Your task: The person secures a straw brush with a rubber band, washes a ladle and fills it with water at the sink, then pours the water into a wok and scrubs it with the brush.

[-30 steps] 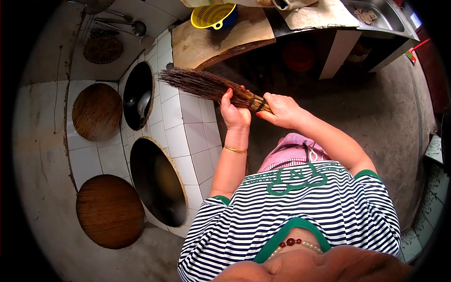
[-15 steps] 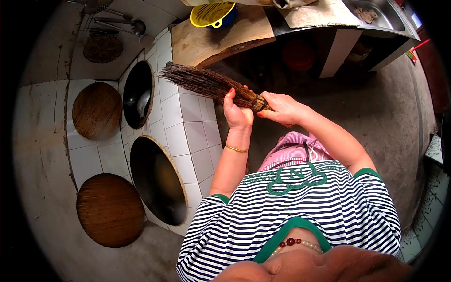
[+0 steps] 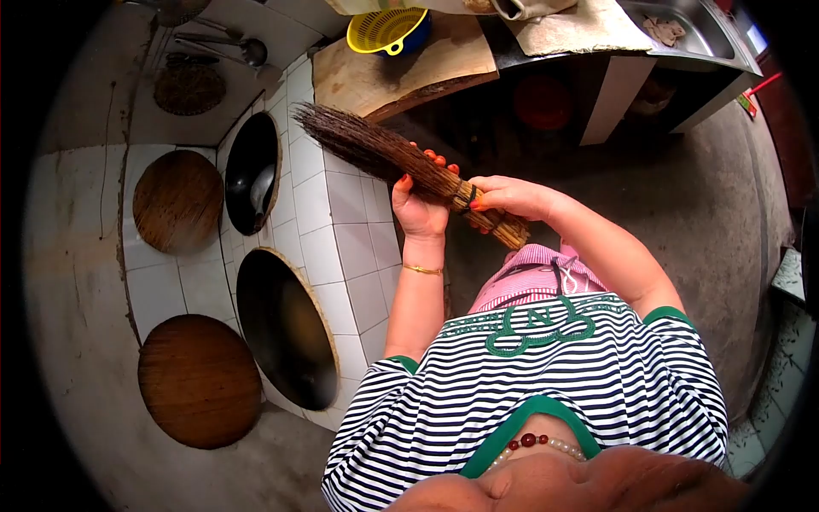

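"Two hands in frame, both busy?"

"Both. Left hand (image 3: 421, 213), centre: fingers curled loosely round the bristle part of a straw brush (image 3: 367, 149), thumb apart on the near side. Right hand (image 3: 516, 198): fingers closed on its bound handle, thumb by the dark tie."

"Where's the brush?"

"Upper centre of the frame, held in the air, slanted, bristle tips toward upper left, butt end down toward the pink trousers (image 3: 533, 269)."

"Progress?"

"Brush picked up and gripped, that's done. Bristles look clear of both woks, so no brushing visible inside either."

"Woks?"

"Set in white tiling (image 3: 311, 200), left of centre. Larger wok (image 3: 294, 294), lower: uncovered, dull yellowish patch inside, can't tell if liquid. Smaller wok (image 3: 241, 162), upper: uncovered too, a ladle (image 3: 261, 189) resting in it."

"Covers?"

"Two round wooden boards, probably lids, beside the woks at far left: lower board (image 3: 200, 381), upper board (image 3: 178, 202). If they're lids, uncovering is done; putting them back isn't."

"Anything cleaned?"

"Can't tell. Log brush in hand, wok work unconfirmed."
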Motion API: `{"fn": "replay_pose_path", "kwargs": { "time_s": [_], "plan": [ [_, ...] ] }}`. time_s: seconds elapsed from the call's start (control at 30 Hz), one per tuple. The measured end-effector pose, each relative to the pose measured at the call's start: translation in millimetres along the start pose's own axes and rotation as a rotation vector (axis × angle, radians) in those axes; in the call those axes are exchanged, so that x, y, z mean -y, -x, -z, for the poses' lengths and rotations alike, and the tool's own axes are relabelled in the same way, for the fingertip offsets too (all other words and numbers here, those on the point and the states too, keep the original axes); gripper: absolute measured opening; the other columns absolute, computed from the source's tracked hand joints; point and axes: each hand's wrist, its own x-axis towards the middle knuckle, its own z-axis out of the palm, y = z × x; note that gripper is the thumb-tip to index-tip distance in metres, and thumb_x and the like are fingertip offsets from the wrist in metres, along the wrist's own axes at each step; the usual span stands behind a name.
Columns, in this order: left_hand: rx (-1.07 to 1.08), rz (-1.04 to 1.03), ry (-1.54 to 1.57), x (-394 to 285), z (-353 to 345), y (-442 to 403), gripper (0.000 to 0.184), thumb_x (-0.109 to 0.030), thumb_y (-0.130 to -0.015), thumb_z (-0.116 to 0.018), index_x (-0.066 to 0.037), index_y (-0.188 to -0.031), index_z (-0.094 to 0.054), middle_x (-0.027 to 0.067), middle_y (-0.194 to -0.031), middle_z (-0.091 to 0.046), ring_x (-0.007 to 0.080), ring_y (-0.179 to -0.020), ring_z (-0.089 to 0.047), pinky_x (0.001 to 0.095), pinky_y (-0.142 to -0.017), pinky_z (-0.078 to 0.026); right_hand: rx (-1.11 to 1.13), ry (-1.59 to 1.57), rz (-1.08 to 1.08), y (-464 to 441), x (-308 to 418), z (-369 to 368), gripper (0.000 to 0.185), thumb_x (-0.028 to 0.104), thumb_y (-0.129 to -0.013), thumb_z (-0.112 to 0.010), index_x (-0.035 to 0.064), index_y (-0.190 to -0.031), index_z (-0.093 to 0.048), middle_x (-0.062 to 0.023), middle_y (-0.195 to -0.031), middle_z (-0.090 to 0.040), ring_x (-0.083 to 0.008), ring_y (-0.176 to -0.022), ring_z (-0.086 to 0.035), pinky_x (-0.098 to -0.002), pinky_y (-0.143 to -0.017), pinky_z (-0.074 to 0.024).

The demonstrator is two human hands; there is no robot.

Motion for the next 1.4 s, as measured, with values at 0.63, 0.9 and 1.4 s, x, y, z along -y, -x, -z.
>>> {"fn": "replay_pose_path", "kwargs": {
  "time_s": [0.63, 0.9, 1.4],
  "plan": [
    [-0.01, 0.021, -0.283, -6, -32, 0, 0.055, -0.032, -0.086, -0.05, -0.004, -0.131, -0.038, 0.0122, -0.129, -0.047, 0.0287, -0.122, -0.041, 0.0437, -0.103, -0.029, -0.248, 0.295, 0.229, 17, 18, 2, 0.045, 0.022, -0.08, -0.064, 0.003, -0.115, -0.044, -0.0103, -0.088, -0.06, -0.0228, -0.076, -0.063, -0.0334, -0.066, -0.0514],
    [-0.274, -0.087, -0.29, 25, -34, -10, 0.034, -0.02, -0.084, -0.047, 0.001, -0.111, -0.05, 0.0145, -0.105, -0.058, 0.0276, -0.099, -0.054, 0.0449, -0.091, -0.041, -0.447, 0.791, 0.466, 27, 8, 5, 0.054, 0.023, -0.08, -0.061, 0.0026, -0.124, -0.04, -0.0191, -0.102, -0.059, -0.0315, -0.098, -0.056, -0.0362, -0.085, -0.0446],
    [-0.3, -0.193, -0.177, 47, -40, -2, 0.04, -0.024, -0.074, -0.051, 0.002, -0.104, -0.054, 0.0132, -0.1, -0.059, 0.0261, -0.091, -0.056, 0.0429, -0.087, -0.044, -0.106, 0.207, 0.028, 19, 18, 31, 0.032, 0.026, -0.086, -0.047, -0.0024, -0.099, -0.052, -0.0079, -0.092, -0.055, -0.0147, -0.085, -0.049, -0.0289, -0.076, -0.0402]
  ]
}}
